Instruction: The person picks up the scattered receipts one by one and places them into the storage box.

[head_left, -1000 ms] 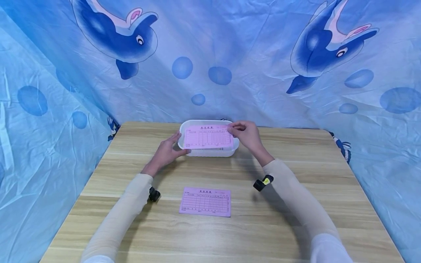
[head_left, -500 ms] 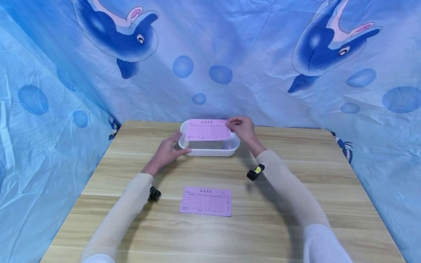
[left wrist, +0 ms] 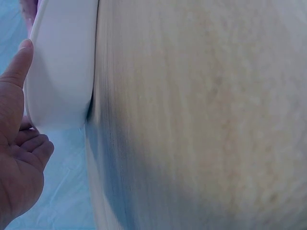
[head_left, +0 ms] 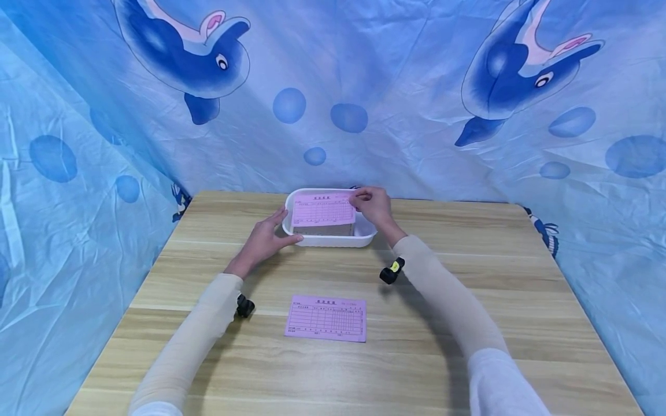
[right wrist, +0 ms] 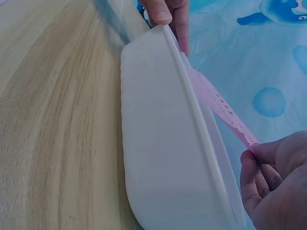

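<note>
A white plastic box with rounded ends stands at the table's back edge. Its left end is held by my left hand, thumb at the front rim and fingers along the side. My right hand pinches the upper right corner of a pink printed receipt slip between thumb and fingers. The slip slants into the box opening, as the right wrist view shows with the pink slip reaching past the rim. Below it, something flat and greyish-beige shows inside the box, partly covered.
Nearer me on the wood-grain table lies a purple-pink printed receipt slip, flat. A blue curtain with dolphins hangs close behind the box and along both sides.
My right hand first raised the slip away from me, uncovering the flat greyish thing in the box, then moved it left and lower into the opening. The left hand stays on the box.
</note>
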`<state>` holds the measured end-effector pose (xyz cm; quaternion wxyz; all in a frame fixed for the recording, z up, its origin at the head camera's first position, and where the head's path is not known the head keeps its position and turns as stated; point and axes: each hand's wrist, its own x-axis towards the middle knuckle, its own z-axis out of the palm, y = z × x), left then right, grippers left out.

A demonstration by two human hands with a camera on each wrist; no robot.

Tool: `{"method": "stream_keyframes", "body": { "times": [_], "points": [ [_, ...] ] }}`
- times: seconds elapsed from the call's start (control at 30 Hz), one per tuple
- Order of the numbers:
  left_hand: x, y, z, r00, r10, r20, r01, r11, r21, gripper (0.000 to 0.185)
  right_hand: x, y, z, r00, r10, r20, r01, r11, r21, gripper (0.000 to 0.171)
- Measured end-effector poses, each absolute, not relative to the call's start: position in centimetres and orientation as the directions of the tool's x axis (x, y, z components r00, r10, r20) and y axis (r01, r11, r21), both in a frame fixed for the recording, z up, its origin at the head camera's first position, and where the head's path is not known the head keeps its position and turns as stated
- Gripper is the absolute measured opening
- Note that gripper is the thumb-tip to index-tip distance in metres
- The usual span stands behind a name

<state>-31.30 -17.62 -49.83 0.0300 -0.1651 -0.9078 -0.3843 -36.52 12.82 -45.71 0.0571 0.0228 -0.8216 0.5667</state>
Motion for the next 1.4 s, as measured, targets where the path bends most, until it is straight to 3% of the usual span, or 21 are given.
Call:
{"method": "stream_keyframes", "body": {
  "times": [0.83,1.4],
  "points": [
    [-31.2,-17.6,-49.6,-0.94,0.29,0.179,0.33,0.653,0.681,0.106,-36.3,11.5,-46.9,-0.986,-0.071,0.153,-0.166,0.568,-0.806,0.011],
    [-30.9,-17.4,-49.1,-0.939,0.288,0.187,0.337,0.664,0.667,0.101,-35.3,13.3,-45.2,-0.976,-0.146,0.161,-0.212,0.485,-0.849,0.023]
  ]
}}
